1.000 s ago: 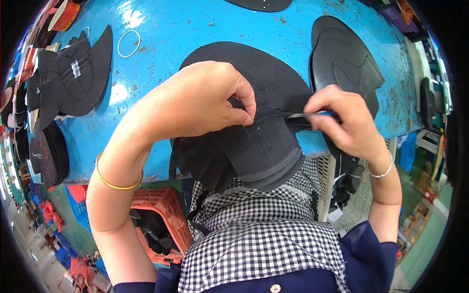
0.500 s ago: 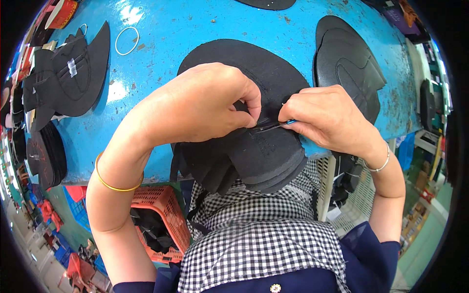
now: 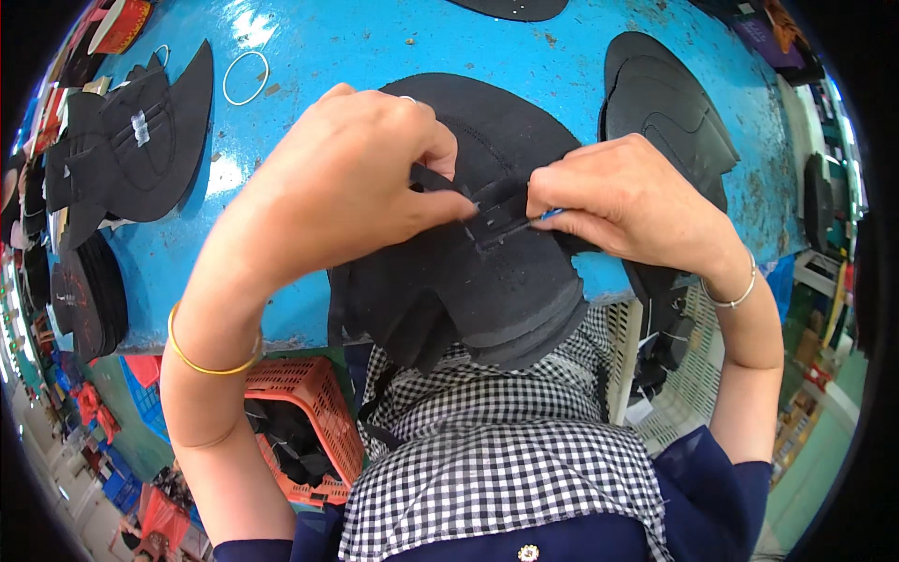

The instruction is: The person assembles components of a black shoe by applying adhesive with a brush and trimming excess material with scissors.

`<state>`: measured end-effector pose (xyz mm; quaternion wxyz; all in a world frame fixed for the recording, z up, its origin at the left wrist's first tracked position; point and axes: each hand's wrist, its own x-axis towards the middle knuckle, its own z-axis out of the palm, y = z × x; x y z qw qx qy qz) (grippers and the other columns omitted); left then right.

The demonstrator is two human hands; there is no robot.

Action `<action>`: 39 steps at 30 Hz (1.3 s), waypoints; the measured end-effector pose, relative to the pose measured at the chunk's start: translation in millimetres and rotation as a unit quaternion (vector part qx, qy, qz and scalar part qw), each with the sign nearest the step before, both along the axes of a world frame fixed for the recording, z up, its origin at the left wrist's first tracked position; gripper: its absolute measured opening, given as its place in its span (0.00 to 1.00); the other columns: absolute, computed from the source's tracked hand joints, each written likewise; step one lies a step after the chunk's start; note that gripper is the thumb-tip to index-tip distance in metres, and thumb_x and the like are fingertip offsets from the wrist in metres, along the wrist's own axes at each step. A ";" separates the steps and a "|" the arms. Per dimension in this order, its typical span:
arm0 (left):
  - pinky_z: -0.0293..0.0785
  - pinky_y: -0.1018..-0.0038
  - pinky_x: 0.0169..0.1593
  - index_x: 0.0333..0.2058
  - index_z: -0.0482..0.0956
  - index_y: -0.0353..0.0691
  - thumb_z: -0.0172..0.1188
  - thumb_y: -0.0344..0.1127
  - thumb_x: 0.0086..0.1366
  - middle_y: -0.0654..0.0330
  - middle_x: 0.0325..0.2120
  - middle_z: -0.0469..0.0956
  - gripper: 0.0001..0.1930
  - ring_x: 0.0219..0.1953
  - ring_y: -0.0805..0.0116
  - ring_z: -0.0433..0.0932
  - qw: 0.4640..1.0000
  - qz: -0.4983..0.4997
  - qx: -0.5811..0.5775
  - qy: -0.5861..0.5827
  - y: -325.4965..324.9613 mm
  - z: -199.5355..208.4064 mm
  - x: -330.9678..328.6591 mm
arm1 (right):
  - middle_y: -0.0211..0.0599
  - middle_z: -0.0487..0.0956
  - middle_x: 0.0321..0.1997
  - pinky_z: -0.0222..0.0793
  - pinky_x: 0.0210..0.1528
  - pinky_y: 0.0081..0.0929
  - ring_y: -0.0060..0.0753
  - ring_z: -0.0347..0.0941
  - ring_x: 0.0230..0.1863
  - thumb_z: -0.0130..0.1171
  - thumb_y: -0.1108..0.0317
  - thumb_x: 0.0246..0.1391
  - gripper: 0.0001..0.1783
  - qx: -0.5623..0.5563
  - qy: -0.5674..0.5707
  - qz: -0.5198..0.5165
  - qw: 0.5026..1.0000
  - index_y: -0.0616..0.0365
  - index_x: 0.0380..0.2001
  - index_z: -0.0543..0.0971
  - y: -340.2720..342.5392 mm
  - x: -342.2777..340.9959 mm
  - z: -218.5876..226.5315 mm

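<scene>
A stack of black shoe-upper pieces (image 3: 412,276) lies before me at the table's near edge, its lower flaps hanging over my lap. My left hand (image 3: 365,178) is closed in a pinch on a black strip (image 3: 430,178) raised from the top piece. My right hand (image 3: 627,201) is closed round a thin tool with a blue part (image 3: 551,214). The tool's slim dark end points left, onto the stitched middle of the top piece. What kind of tool it is, I cannot make out. Small pale marks show beside my left thumb.
On the blue table (image 3: 300,70) more black pieces (image 3: 140,155) lie at the left, with another stack (image 3: 660,112) at the right. A white ring (image 3: 245,78) rests at the far left. Below the edge are an orange basket (image 3: 328,403) and a pale basket (image 3: 688,403).
My left hand has moved up and left, lifting the black strip off the top piece. My right hand has shifted slightly up and left with the tool.
</scene>
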<state>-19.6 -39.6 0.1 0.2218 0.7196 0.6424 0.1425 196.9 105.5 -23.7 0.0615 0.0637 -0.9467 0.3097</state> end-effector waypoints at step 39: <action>0.53 0.87 0.22 0.52 0.78 0.36 0.55 0.37 0.73 0.69 0.25 0.74 0.15 0.19 0.88 0.64 0.918 0.234 0.115 -0.300 -53.8 45.6 -56.4 | 0.53 0.84 0.35 0.67 0.15 0.26 0.28 0.72 0.15 0.59 0.63 0.59 0.10 0.123 0.060 -0.170 0.976 0.59 0.31 0.73 -79.9 -26.1 2.6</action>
